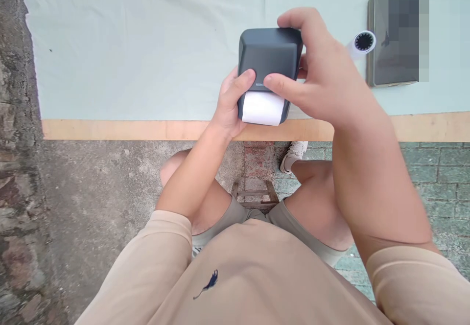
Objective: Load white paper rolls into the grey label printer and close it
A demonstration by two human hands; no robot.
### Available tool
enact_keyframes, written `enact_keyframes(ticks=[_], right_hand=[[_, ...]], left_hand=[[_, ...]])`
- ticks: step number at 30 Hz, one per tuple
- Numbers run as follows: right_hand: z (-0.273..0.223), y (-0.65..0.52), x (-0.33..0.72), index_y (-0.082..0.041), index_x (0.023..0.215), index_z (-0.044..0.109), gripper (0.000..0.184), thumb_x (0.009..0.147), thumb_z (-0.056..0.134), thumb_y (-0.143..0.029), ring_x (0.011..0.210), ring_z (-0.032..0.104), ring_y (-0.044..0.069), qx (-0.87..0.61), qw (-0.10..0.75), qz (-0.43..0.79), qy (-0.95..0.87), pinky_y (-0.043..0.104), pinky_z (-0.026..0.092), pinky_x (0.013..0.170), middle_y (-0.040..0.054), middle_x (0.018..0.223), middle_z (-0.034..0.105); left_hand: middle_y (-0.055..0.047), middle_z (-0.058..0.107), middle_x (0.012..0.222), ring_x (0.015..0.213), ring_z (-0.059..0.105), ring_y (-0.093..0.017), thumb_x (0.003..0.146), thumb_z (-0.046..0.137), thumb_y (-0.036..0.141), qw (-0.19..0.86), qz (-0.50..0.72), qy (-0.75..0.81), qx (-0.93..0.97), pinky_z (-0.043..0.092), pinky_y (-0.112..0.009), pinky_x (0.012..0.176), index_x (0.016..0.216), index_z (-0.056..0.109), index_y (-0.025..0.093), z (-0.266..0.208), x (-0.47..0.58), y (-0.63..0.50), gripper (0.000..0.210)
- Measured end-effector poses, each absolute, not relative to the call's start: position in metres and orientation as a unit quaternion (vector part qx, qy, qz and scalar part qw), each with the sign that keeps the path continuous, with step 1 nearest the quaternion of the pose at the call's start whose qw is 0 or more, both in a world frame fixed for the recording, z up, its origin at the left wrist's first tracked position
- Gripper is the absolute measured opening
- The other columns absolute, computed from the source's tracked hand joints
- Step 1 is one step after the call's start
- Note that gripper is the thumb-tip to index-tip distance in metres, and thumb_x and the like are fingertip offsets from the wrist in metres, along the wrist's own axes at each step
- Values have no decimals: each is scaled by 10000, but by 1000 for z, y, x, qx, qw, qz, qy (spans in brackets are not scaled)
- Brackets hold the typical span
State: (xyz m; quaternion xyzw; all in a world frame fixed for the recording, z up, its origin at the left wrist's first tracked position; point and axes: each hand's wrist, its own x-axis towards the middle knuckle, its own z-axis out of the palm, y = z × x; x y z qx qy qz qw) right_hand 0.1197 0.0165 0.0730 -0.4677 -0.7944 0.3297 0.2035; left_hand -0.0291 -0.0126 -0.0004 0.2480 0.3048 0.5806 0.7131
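Above the table's front edge I hold a dark grey label printer (270, 56) in both hands. White paper (263, 108) shows at its near end, below the lid. My left hand (233, 97) wraps the printer's left side and underside, its thumb lying on the lid. My right hand (323, 70) grips the right side, with the thumb on the lid's near edge and the index finger over the far right corner. The other right fingers are partly hidden behind the printer.
A white tube (358, 45) with a black toothed end lies on the pale cloth (147, 46), right of my right hand. Beside it is a dark flat box (392, 63), partly pixelated. The wooden table edge (128, 130) runs in front of my knees, and a wooden stool (257, 194) shows between my legs.
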Motion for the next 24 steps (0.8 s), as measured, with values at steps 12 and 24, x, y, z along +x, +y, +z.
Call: enact_keyframes(ticks=[12, 24], right_hand=[[68, 18, 118, -211, 1258, 429, 425, 853, 476, -331, 822, 528, 105, -500, 219, 359, -757, 257, 456, 738, 40, 1170, 552], [84, 14, 127, -193, 1146, 536, 495, 717, 665, -404, 837, 560, 183, -547, 204, 167, -795, 321, 452, 745, 76, 1022, 567]], left_hand=[[-11, 598, 698, 806, 645, -144, 850, 438, 361, 696, 586, 334, 246, 512, -228, 729, 821, 622, 173, -2, -31, -8, 265], [1, 584, 673, 800, 650, -141, 870, 390, 344, 699, 597, 324, 226, 521, -232, 704, 776, 594, 183, -6, -28, -4, 276]])
